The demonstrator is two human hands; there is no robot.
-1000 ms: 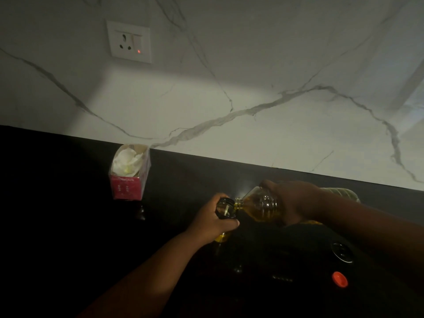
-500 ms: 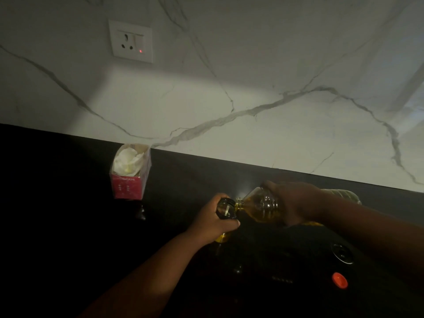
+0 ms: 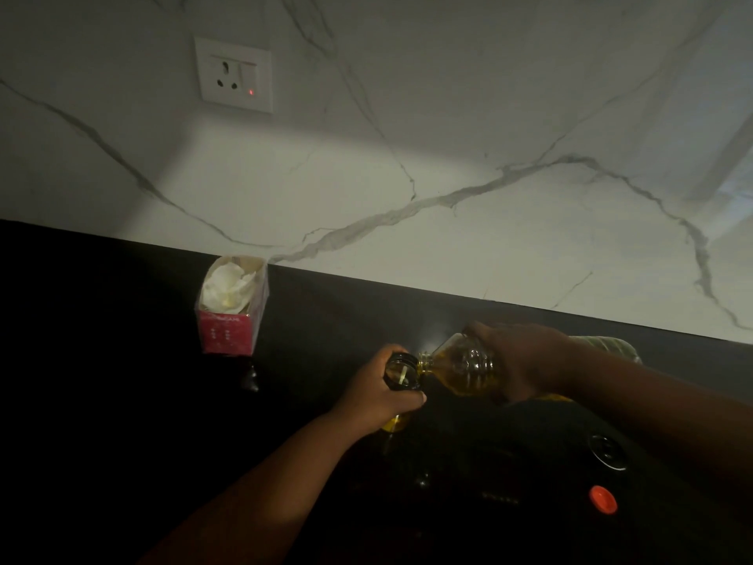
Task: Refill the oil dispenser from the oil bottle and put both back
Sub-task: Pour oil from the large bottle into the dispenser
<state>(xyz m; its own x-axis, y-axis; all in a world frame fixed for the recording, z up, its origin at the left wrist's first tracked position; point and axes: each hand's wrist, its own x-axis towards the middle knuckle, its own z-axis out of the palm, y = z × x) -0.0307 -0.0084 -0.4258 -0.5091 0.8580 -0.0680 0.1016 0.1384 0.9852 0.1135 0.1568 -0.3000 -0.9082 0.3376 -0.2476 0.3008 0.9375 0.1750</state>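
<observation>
My left hand point(image 3: 377, 391) grips the dark oil dispenser point(image 3: 402, 371) around its neck, with its open mouth facing up on the black counter. My right hand point(image 3: 525, 360) holds the clear oil bottle point(image 3: 460, 369), which lies tipped almost sideways, its mouth touching the dispenser's rim. Yellow oil fills the bottle's lower side. The bottle's base shows behind my right wrist. An orange cap point(image 3: 603, 499) lies on the counter at the lower right, and a dark round lid point(image 3: 607, 452) sits just above it.
A pink box point(image 3: 230, 324) with white tissue stands at the back left by the marble wall. A small dark object point(image 3: 249, 379) sits in front of it. A wall socket point(image 3: 234, 75) with a red light is above. The black counter point(image 3: 102, 360) is dim.
Both hands, bottle and dispenser keep the same pose. Only the camera view shifts slightly.
</observation>
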